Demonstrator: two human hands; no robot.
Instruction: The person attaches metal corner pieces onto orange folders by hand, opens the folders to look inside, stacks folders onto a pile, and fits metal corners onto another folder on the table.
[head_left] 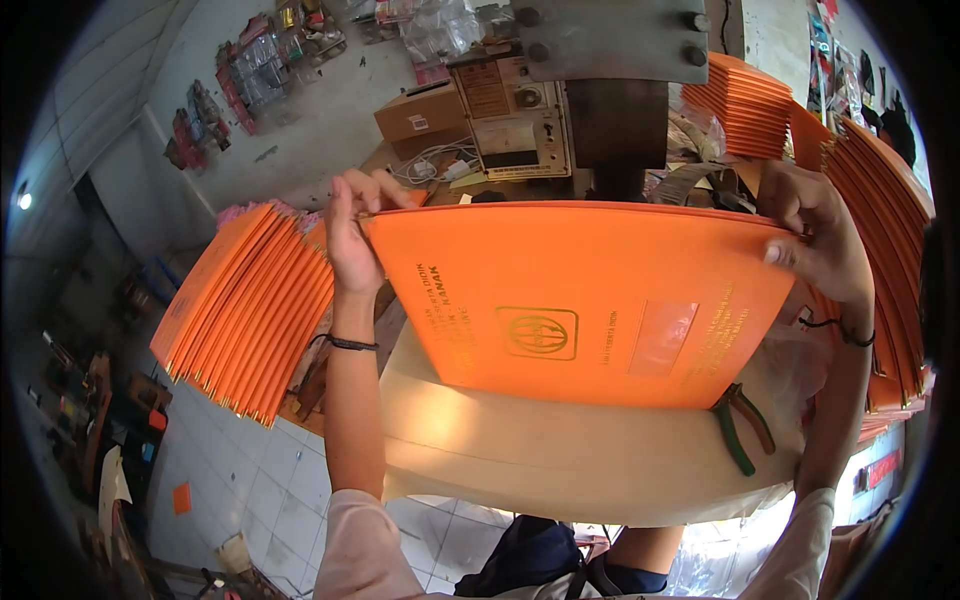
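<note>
An orange folder with gold print, a round emblem and a small clear window stands tilted on its long edge before me. Its top shows more than one layer; I cannot tell whether these are its covers or separate folders. At the upper left corner, my left hand is closed around the edge, some fingers hidden behind it. My right hand grips the upper right corner, thumb at the front and fingers curled over the top. Below lies a pale padded work surface. Green-handled pliers rest on it near the folder's lower right corner.
One stack of orange folders leans at left. More folders are piled at right and at the back right. Behind the folder stand a metal press, a control box and a cardboard box.
</note>
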